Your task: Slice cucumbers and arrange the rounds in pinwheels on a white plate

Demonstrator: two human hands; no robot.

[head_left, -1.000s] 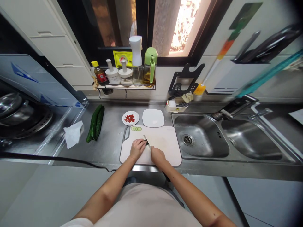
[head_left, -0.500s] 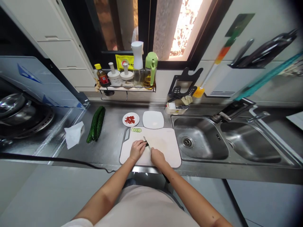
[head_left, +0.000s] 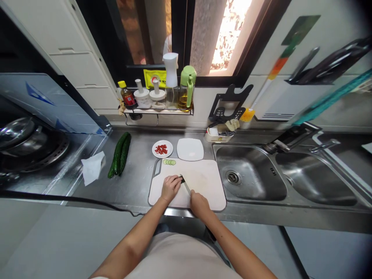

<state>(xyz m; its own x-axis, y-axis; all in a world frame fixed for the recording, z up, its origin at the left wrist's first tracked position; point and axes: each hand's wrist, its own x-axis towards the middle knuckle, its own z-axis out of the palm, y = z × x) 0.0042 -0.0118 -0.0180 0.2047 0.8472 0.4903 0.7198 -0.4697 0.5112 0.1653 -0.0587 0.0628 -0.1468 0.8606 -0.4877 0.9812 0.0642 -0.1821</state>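
On the white cutting board (head_left: 207,176), my left hand (head_left: 171,188) has its fingers closed on a short dark green piece of cucumber (head_left: 182,179), most of which the fingers hide. My right hand (head_left: 199,203) grips a knife (head_left: 186,185) whose blade slants up and to the left, its tip by the piece. I cannot tell whether the edge is in the cucumber. Several thin pale slices of cucumber (head_left: 169,162) lie overlapping in a row at the board's upper left corner.
Behind the board stand a plate of chopped red pieces (head_left: 161,149) and a white square plate (head_left: 190,150). Whole cucumbers (head_left: 120,154) and a white paper towel (head_left: 93,168) lie left. The sink (head_left: 250,174) is right; a shelf of bottles (head_left: 159,111) hangs at the back.
My right hand and the knife have drawn slightly back towards me and to the right. My left hand stays on the cucumber piece. The whole view has shifted a little.
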